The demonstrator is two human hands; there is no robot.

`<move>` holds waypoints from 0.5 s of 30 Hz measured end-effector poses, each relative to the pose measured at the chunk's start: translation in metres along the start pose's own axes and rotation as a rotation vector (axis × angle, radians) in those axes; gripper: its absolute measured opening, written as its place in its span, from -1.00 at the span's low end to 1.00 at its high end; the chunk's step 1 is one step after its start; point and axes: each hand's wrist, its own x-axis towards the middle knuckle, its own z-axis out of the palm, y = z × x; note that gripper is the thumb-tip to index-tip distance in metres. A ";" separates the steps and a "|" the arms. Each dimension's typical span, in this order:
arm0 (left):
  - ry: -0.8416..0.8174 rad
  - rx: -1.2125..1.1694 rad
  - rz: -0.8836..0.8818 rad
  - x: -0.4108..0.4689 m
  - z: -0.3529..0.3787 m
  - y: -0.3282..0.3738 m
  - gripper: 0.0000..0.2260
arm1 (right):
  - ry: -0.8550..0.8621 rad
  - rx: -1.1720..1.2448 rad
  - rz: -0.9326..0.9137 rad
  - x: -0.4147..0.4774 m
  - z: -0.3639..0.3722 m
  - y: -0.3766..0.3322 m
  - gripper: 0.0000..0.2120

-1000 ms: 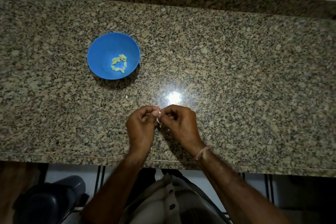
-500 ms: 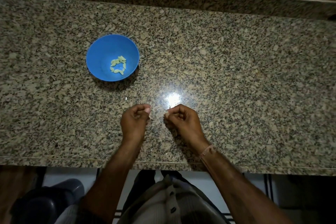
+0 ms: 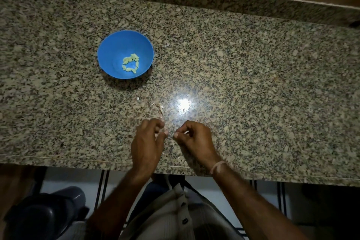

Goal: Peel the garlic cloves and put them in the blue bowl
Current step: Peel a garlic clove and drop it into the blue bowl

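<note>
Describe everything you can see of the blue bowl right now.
The blue bowl is round, smooth and plain, plastic by its look, with a thin rim and a sloping wall. It stands upright on the speckled granite countertop, left of centre, casting a shadow toward the near edge. A handful of small peeled garlic cloves lie in a loose ring at its bottom. Nothing else touches it: the left hand and right hand are nearer the front edge, clear of it.
</note>
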 end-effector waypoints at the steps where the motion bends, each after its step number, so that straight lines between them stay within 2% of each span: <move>1: -0.033 0.000 -0.006 -0.004 0.002 -0.006 -0.83 | 0.004 -0.062 -0.037 -0.002 0.004 0.001 -0.88; 7: -0.100 0.019 0.055 -0.002 0.002 -0.018 -0.78 | 0.061 -0.455 -0.300 -0.009 0.016 0.009 -0.87; 15: -0.093 0.052 0.080 0.000 0.002 -0.023 -0.75 | 0.143 -0.583 -0.359 -0.008 0.023 0.003 -0.89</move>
